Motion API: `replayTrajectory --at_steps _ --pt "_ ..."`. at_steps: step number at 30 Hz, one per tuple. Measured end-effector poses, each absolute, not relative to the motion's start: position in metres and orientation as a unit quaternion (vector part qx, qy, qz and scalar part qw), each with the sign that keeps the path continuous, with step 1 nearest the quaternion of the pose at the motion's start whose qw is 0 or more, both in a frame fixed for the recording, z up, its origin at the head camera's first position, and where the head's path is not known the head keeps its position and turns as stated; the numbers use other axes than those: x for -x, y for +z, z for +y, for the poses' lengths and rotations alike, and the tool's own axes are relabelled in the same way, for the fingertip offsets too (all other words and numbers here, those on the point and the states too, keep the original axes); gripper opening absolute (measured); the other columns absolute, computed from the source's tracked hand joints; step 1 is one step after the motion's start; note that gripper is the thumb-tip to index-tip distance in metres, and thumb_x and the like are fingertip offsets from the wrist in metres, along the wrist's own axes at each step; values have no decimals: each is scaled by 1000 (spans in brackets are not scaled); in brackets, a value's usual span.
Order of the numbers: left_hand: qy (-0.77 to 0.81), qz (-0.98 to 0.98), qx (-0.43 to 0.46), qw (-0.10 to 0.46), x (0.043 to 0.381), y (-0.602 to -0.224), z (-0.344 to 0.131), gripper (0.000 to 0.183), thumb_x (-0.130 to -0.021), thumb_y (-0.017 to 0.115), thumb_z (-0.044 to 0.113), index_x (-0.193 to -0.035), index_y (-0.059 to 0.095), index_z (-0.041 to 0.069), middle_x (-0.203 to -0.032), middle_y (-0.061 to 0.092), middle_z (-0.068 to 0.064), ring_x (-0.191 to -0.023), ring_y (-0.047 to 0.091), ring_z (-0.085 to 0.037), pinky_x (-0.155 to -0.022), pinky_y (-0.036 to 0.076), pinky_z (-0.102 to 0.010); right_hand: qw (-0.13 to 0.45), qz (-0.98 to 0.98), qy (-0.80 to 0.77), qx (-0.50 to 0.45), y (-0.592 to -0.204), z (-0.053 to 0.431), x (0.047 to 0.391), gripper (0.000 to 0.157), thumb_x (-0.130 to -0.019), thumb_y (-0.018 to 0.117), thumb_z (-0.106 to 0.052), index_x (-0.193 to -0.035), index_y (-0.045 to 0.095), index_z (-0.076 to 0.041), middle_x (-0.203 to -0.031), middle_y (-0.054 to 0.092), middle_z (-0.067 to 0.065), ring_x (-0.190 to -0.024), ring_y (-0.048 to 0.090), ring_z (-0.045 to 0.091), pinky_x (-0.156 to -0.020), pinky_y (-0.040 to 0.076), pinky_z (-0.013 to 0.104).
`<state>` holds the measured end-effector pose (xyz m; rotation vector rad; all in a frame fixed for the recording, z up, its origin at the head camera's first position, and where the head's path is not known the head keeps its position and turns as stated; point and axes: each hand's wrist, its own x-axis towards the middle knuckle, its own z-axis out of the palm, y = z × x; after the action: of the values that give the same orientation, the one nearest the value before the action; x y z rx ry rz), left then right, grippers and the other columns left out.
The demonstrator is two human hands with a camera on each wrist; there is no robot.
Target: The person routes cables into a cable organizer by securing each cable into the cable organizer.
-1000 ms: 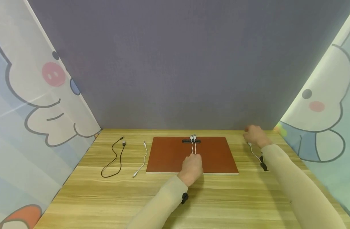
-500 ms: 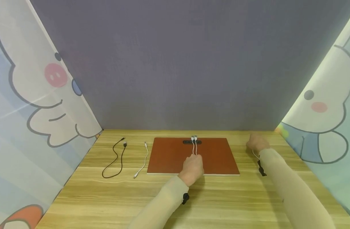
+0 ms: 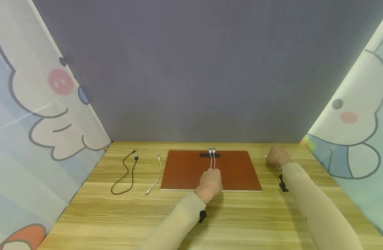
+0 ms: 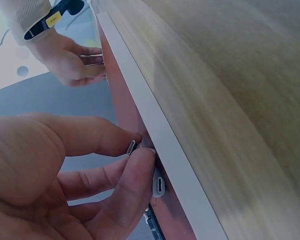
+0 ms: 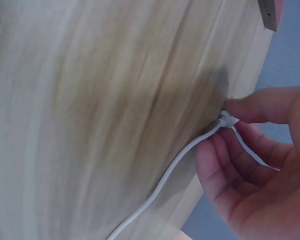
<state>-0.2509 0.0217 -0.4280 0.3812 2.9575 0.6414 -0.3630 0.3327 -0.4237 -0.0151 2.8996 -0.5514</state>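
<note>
My left hand (image 3: 209, 182) pinches two white USB cables (image 3: 214, 163) above the front part of a reddish-brown board (image 3: 179, 170). In the left wrist view, one small connector (image 4: 132, 147) pokes out between thumb and finger, and a second white connector (image 4: 159, 186) hangs just below the fingertips. The cables' other plugs (image 3: 213, 150) lie over a black strip (image 3: 204, 155) near the board's back edge. To the right of the board, my right hand (image 3: 279, 158) pinches another white cable (image 5: 165, 177) at the tabletop; fingers partly cover its end.
Left of the board lie a short white cable (image 3: 157, 178) and a looped black cable (image 3: 132, 177) on the wooden table (image 3: 116, 222). A grey panel (image 3: 191, 86) rises behind the table. Cartoon-printed sheets (image 3: 47, 90) flank both sides.
My right hand has come down onto the white cable at the right and now pinches it, having shifted slightly toward me. My left hand stays in place with its two cables.
</note>
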Motion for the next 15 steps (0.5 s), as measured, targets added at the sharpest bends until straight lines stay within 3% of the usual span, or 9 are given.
replayTrajectory --at_steps 4,8,12,15 --pt "213 968 -121 49 251 -427 22 25 -91 73 4 -70 60 8 -53 51 -2 -43 45 -13 -40 37 -28 95 973 -210 12 -426 333 364 37 -95 53 -9 -60 42 -15 -57 37 -3 -51 35 11 -49 37 27" --pt "214 968 -119 52 250 -427 22 25 -91 73 4 -70 60 8 -53 50 -1 -42 44 -13 -40 36 -27 92 967 -236 16 -426 334 362 23 -94 53 -5 -71 53 -8 -70 50 4 -63 45 18 -57 42 32" --pt "218 967 -116 54 249 -427 22 26 -91 73 4 -69 60 9 -52 50 -1 -42 44 -13 -40 36 -27 100 961 -257 25 -423 330 359 17 -94 54 -5 -76 54 -4 -75 52 6 -65 45 19 -61 44 35" --pt "219 967 -117 53 250 -427 21 26 -91 73 4 -69 59 9 -52 49 -1 -42 43 -13 -40 36 -27 101 956 -274 31 -417 326 356 9 -92 55 -3 -87 59 2 -88 61 17 -77 55 27 -71 51 43"
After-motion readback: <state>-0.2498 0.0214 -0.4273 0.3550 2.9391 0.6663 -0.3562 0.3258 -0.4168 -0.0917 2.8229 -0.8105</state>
